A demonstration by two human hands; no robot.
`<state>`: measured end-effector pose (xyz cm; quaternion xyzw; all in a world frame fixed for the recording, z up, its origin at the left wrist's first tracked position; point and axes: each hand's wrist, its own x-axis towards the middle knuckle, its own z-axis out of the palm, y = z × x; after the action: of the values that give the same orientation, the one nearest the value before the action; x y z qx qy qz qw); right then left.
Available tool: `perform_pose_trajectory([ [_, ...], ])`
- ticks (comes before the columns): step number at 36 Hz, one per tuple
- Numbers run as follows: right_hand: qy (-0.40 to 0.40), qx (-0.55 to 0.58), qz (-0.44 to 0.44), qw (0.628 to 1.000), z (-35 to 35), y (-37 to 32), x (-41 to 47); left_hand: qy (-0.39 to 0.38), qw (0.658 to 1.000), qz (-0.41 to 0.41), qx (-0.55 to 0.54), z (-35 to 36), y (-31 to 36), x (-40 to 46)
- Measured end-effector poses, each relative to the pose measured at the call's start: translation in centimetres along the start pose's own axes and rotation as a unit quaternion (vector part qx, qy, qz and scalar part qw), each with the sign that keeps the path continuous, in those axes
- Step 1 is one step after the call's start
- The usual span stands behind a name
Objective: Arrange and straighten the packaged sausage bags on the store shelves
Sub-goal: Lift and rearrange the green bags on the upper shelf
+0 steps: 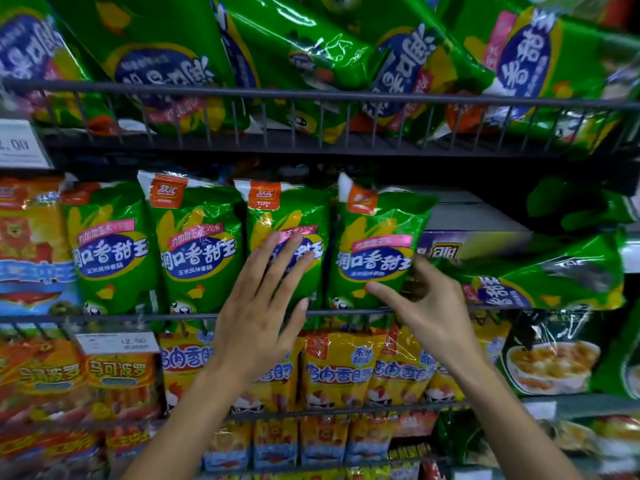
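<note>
Several green sausage bags stand upright in a row on the middle shelf behind a wire rail (104,317). My left hand (258,306) lies flat with straight fingers on the front of the third green bag (289,216). My right hand (427,306) holds the lower right edge of the fourth green bag (375,244), thumb on its front and fingers curled behind its side. Another green bag (554,275) lies on its side to the right of the row.
The upper shelf holds a jumble of tilted green bags (304,46) behind its wire rail (311,97). Yellow bags (343,368) fill the shelf below, orange packs (117,375) lie at lower left. Price tags (117,342) hang on the rails. A purple box (474,242) sits behind the fallen bag.
</note>
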<state>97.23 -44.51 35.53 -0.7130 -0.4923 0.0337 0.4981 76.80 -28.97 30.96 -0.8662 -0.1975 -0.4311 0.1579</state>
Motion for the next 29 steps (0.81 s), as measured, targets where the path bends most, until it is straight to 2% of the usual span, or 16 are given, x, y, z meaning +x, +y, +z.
perform_pose_trajectory([
  [4, -0.029, -0.033, -0.043, 0.998, -0.4, -0.9, 0.9, -0.007, 1.000, -0.003, -0.008, -0.1, 0.0, 0.1],
  [10, -0.049, -0.031, -0.060, 0.996, -1.1, -0.6, 1.4, -0.014, 1.000, -0.008, -0.007, -0.3, 0.1, 0.1],
  [19, -0.047, -0.162, -0.114, 0.979, -0.7, -0.4, 1.2, -0.038, 0.999, -0.025, 0.026, -0.3, 0.6, 0.4],
  [24, -0.111, -0.182, -0.057, 0.975, -1.3, -0.4, 0.8, -0.049, 0.998, -0.023, 0.026, -0.6, 0.7, 0.5],
  [26, -0.043, -0.134, -0.039, 0.989, -1.0, 0.1, -0.3, -0.050, 0.998, -0.024, 0.025, -0.6, 0.6, 0.5],
  [27, 0.028, -0.100, -0.056, 0.993, -0.7, 0.2, -1.0, -0.049, 0.998, -0.025, 0.024, -0.6, 0.6, 0.5],
  [29, 0.163, -0.082, -0.144, 0.973, 0.0, 0.4, -1.9, -0.046, 0.998, -0.026, 0.024, -0.6, 0.6, 0.5],
])
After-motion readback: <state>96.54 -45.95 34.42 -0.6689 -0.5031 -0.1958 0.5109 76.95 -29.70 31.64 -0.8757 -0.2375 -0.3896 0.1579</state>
